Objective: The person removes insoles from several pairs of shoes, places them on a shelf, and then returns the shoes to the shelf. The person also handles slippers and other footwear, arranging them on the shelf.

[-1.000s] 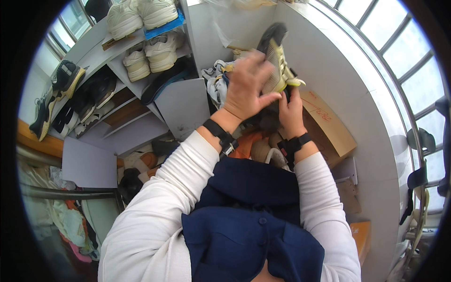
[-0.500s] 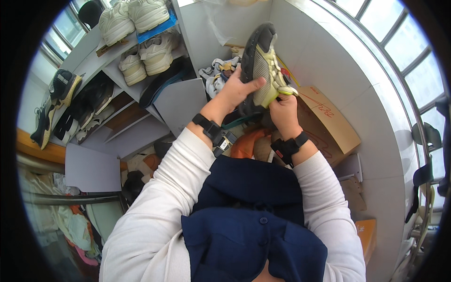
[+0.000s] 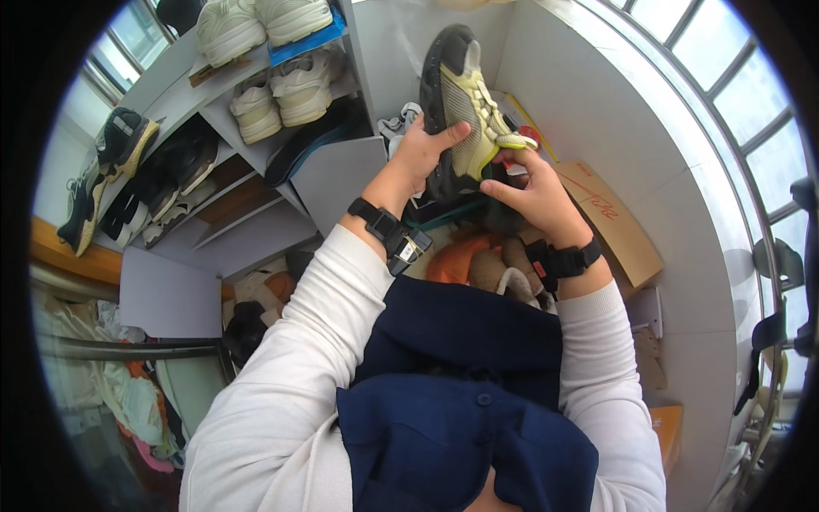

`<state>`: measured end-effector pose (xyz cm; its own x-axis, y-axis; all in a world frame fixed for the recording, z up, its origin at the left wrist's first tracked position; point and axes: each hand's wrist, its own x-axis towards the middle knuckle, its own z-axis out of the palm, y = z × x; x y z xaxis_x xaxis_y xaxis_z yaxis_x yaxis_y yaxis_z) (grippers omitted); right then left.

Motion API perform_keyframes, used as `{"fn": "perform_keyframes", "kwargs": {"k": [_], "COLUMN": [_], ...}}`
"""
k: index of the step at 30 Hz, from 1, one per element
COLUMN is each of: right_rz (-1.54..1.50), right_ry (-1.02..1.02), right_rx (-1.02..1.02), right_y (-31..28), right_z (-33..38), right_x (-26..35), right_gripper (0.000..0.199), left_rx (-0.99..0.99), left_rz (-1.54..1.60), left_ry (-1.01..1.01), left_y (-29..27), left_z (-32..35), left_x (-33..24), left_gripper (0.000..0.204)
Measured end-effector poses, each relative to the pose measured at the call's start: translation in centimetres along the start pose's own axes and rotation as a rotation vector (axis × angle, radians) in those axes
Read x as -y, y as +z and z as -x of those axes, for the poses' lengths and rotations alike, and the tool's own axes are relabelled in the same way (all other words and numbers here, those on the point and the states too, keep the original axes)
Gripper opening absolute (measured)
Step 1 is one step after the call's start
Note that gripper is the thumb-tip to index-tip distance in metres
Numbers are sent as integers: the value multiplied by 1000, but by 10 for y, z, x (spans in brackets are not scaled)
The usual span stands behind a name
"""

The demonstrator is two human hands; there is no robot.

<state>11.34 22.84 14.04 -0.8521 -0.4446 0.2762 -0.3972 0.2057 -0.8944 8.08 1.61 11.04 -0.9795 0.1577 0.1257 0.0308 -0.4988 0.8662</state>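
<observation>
A grey and pale yellow sneaker (image 3: 467, 104) with a dark sole is held up in front of me, toe pointing away and sole turned to the left. Round the sole side wraps my left hand (image 3: 421, 154), its thumb pressed on the mesh upper. My right hand (image 3: 544, 194) is at the shoe's opening, with thumb and fingers gripping the collar and tongue near the lime edge. The fingertips are partly hidden by the shoe. Both wrists wear black straps with small devices.
A white shoe cabinet at left holds white sneakers (image 3: 303, 90) and dark shoes (image 3: 183, 175); its door (image 3: 337, 179) hangs open. More sneakers (image 3: 119, 154) lie on its left end. A cardboard box (image 3: 621, 224) leans by the right wall. Orange and brown items (image 3: 461, 260) lie below my hands.
The sneaker has moved slightly left and tilted more upright. My right hand has turned, its thumb now spread along the shoe's collar. My left hand keeps its grip.
</observation>
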Motion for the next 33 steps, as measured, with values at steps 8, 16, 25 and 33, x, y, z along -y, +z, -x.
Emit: {"fn": "perform_keyframes", "kwargs": {"k": [8, 16, 25, 33], "right_rz": [229, -40, 207, -87], "right_ry": [215, 136, -99, 62], "right_rx": [155, -34, 8, -139], "right_y": [-5, 12, 23, 33], "right_z": [1, 2, -4, -7], "right_x": [-8, -26, -25, -41], "right_gripper": [32, 21, 37, 31], "left_rx": [22, -4, 15, 56], "left_rz": [-138, -156, -232, -310], "left_ry": [11, -21, -70, -141], "left_y": [-13, -16, -14, -3], "left_z": [-4, -7, -3, -1], "left_x": [7, 8, 1, 5], "left_gripper": [67, 77, 74, 68]}}
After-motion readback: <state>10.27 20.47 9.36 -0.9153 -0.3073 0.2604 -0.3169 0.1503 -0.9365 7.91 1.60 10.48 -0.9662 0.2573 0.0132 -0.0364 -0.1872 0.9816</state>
